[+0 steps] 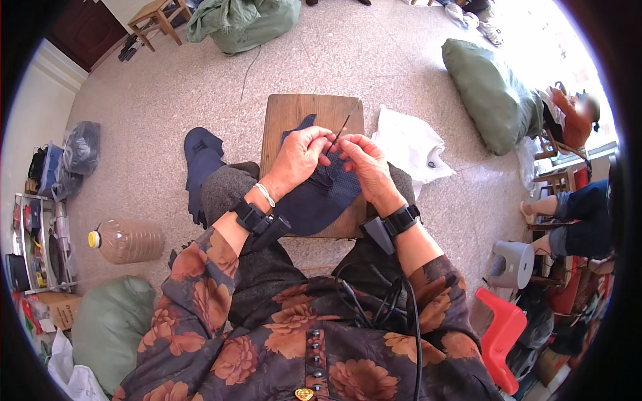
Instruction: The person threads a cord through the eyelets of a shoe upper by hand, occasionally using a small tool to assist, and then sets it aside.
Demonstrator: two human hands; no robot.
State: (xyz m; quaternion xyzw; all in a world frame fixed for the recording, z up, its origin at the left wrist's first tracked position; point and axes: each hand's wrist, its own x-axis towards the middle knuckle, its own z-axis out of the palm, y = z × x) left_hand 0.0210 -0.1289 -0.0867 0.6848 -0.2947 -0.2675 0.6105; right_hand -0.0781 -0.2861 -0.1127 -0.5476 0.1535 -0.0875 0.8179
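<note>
At the centre of the head view, a dark navy piece of perforated mesh fabric with a rounded lower edge (319, 197) lies draped over the person's lap and over the near part of a small brown wooden table with a plain plank top (281, 113). Both hands meet on the upper edge of this fabric. The left hand (297, 157) has its fingers curled closed, its grip pinching the cloth near the top edge. The right hand (364, 160) is likewise closed, its fingertips pinched around the lower end of a thin dark needle-like tool (342, 130), which slants up and to the right over the tabletop. Each wrist carries a black strapped device; the left wrist also bears a pale bangle (265, 194). A second navy fabric piece (200, 164) hangs folded beside the left knee. Grey trousers and floral brown-and-orange sleeves frame the work, and black cables (384, 301) run down the lap.

Just right of the table lies a crumpled white cloth (408, 144) on the speckled stone floor (167, 93). Soft, bulging green sacks (491, 93) rest farther off, right and top. To the left stands a translucent plastic jug with a yellow cap (127, 240); to the lower right, a grey plastic stool (511, 264) and a red plastic stool (501, 337). Another person sits at the right edge.
</note>
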